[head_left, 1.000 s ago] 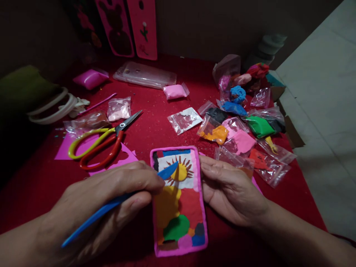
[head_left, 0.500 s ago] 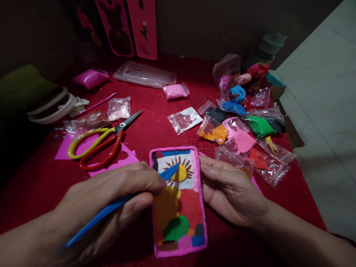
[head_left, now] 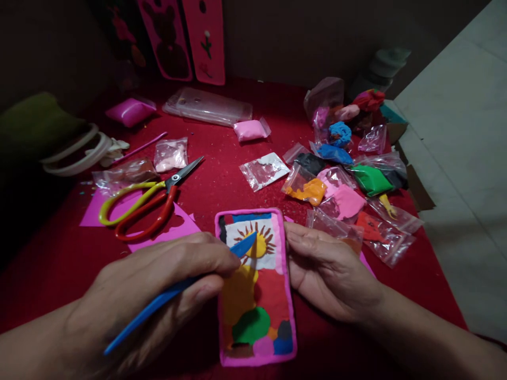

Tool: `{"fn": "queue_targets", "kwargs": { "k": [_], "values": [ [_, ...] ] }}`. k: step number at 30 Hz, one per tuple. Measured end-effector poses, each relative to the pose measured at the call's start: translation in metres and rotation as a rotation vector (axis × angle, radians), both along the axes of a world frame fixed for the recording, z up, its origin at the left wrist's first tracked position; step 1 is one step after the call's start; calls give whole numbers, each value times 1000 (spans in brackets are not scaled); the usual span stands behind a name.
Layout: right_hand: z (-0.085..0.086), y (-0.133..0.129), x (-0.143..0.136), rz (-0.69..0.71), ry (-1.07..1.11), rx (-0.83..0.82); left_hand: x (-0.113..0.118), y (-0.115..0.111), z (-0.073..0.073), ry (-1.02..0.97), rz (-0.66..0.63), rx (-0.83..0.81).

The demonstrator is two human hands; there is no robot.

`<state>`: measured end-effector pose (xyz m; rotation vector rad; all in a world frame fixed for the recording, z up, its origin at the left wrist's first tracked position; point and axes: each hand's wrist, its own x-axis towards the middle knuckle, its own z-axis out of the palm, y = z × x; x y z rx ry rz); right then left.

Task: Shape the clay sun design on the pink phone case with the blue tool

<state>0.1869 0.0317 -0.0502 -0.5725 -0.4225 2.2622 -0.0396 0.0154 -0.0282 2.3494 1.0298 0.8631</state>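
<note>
The worktop (head_left: 214, 179) has a red surface with small scattered specks. A dark wall (head_left: 285, 47) stands behind its far edge; pale floor tiles (head_left: 459, 137) lie beyond its right edge. Decorated pink boards (head_left: 204, 47) stand upright at the far edge, left of centre.

Toward the right edge, clear bags contain soft material: an orange bag (head_left: 307, 189), a green bag (head_left: 372, 179) and a red bag (head_left: 370, 227). A white bag (head_left: 264, 171) lies near the centre. A pink pouch (head_left: 132, 112) lies toward the far left corner, left of the clear cases (head_left: 208, 105). Scissors (head_left: 158, 200) rest partly on pink sheets (head_left: 182, 224).

The decorated panel (head_left: 273, 295) is at the near middle of the worktop. The right hand (head_left: 332, 269) grips its right side. The left hand (head_left: 158, 285) is closed around the blue tool (head_left: 146, 314), its tip over the yellow sun.
</note>
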Motion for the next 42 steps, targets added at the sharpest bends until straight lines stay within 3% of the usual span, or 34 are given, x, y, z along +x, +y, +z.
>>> {"fn": "queue_targets", "kwargs": {
  "k": [11,22,32,37,42],
  "values": [
    [-3,-1,2,5,-3,-23,0,-4,-8,-34,48,-9],
    [-1,-1,0,6,-3,-33,3,1,-3,25,-6,68],
    [-1,-2,0,3,-34,-47,3,-4,-3,64,68,138],
    [0,-2,-1,12,-40,-31,7,-1,-1,65,16,113],
    [0,-3,-1,8,-99,-45,10,1,2,95,44,123]
  ]
}}
